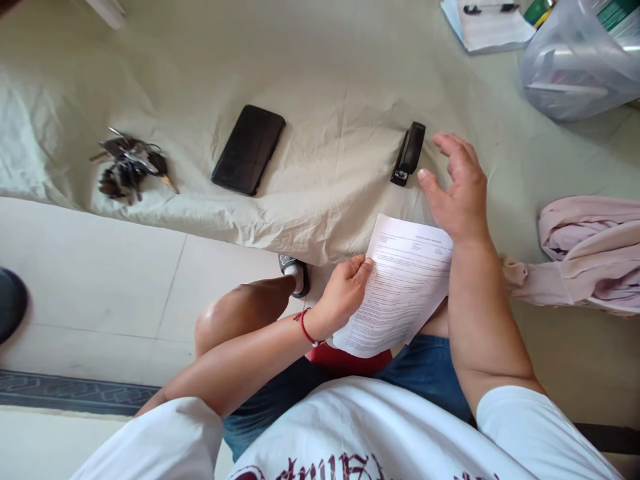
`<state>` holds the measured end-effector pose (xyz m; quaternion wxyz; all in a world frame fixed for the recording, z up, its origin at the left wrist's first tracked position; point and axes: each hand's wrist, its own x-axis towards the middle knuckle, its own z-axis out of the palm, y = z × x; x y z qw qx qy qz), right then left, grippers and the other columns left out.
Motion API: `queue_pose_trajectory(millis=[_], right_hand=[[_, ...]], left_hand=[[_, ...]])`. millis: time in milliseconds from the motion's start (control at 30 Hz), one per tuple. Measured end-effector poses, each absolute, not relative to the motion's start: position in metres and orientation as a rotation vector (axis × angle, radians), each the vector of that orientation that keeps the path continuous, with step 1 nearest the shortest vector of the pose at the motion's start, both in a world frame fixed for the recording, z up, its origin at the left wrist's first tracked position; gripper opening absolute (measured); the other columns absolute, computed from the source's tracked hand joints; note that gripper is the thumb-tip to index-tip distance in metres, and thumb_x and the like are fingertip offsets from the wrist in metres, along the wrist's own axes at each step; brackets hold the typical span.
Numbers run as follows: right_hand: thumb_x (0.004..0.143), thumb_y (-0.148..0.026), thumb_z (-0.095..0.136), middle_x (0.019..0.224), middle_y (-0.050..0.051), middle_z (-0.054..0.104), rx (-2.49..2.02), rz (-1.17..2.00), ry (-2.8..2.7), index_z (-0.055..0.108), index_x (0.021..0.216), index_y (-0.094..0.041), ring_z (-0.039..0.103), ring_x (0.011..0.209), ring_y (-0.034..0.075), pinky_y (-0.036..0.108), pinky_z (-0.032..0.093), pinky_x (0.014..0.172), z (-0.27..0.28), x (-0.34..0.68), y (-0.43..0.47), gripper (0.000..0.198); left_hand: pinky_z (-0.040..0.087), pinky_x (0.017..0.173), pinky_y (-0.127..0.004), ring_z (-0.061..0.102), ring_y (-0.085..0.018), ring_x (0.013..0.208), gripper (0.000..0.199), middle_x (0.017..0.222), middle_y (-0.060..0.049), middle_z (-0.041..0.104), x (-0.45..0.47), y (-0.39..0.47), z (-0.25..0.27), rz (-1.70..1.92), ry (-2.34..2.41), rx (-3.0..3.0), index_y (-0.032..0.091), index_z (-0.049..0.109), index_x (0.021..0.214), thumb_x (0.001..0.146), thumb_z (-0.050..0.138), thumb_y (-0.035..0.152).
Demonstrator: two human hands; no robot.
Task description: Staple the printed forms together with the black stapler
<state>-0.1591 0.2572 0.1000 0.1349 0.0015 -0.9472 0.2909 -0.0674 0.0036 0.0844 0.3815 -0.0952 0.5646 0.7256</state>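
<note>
Printed paper sheets [400,287] lie above my lap, their left edge pinched by my left hand [345,293], thumb on top. Part of the sheets' right edge is hidden behind my right forearm. My right hand [460,190] is raised over the cloth with thumb and fingers apart and nothing between them. Just left of its fingertips a small black stapler [410,152] rests on the cloth, not touched by the hand.
A black phone [249,150] and a bunch of keys [133,167] lie leftward on the cloth-covered surface [320,80]. Upper right are a notepad with a pen [487,27] and a translucent plastic container [570,73]. Pink fabric [590,253] lies at right.
</note>
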Motion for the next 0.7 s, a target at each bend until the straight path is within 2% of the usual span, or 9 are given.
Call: queue_pose_trajectory(millis=[100,167,333,433,533,700], right_hand=[[0.104,-0.059,0.067,0.13,0.005,0.079,-0.175,1.139,-2.634,0.074,0.126,-0.03,0.077,0.118,0.026,0.051,0.059,0.113,0.107,-0.153,0.268,0.037],[0.102,-0.07,0.066,0.113,0.005,0.082,-0.401,1.374,-2.564,0.076,0.115,-0.027,0.081,0.103,0.025,0.048,0.063,0.104,0.11,-0.147,0.275,0.046],[0.09,-0.09,0.065,0.097,0.009,0.083,-0.884,1.925,-2.426,0.076,0.116,-0.023,0.082,0.096,0.028,0.045,0.069,0.087,0.107,-0.131,0.278,0.072],[0.085,-0.088,0.074,0.095,0.009,0.083,-0.929,2.067,-2.401,0.077,0.115,-0.024,0.082,0.095,0.027,0.041,0.07,0.082,0.105,-0.124,0.267,0.071],[0.082,-0.079,0.084,0.099,0.005,0.084,-0.89,2.176,-2.411,0.08,0.113,-0.027,0.081,0.096,0.025,0.038,0.069,0.082,0.105,-0.119,0.255,0.061],[0.065,-0.062,0.103,0.096,0.001,0.086,-0.784,2.384,-2.374,0.083,0.097,-0.027,0.082,0.094,0.026,0.044,0.069,0.091,0.108,-0.116,0.239,0.052]], left_hand=[[0.052,0.067,-0.029,0.064,-0.017,0.071,0.039,0.079,-0.003,0.07,-0.08,-0.006,0.092,1.97,1.336,-0.316,0.019,0.069,0.085,0.097,0.077,0.056],[0.054,0.067,-0.029,0.067,-0.017,0.072,0.037,0.083,-0.003,0.074,-0.092,-0.014,0.094,2.08,1.309,-0.393,0.019,0.073,0.09,0.094,0.081,0.055],[0.063,0.083,-0.033,0.076,-0.022,0.091,0.032,0.092,-0.004,0.079,-0.122,-0.029,0.092,2.329,1.382,-0.492,0.02,0.077,0.095,0.089,0.087,0.049],[0.062,0.09,-0.035,0.076,-0.022,0.096,0.029,0.091,-0.002,0.077,-0.129,-0.031,0.086,2.399,1.445,-0.525,0.021,0.074,0.092,0.089,0.087,0.047],[0.061,0.089,-0.033,0.074,-0.02,0.091,0.029,0.089,-0.001,0.074,-0.133,-0.03,0.08,2.432,1.488,-0.543,0.021,0.071,0.086,0.089,0.087,0.045],[0.061,0.089,-0.032,0.071,-0.019,0.089,0.027,0.087,-0.001,0.073,-0.142,-0.028,0.077,2.437,1.499,-0.616,0.021,0.068,0.082,0.088,0.087,0.04]])
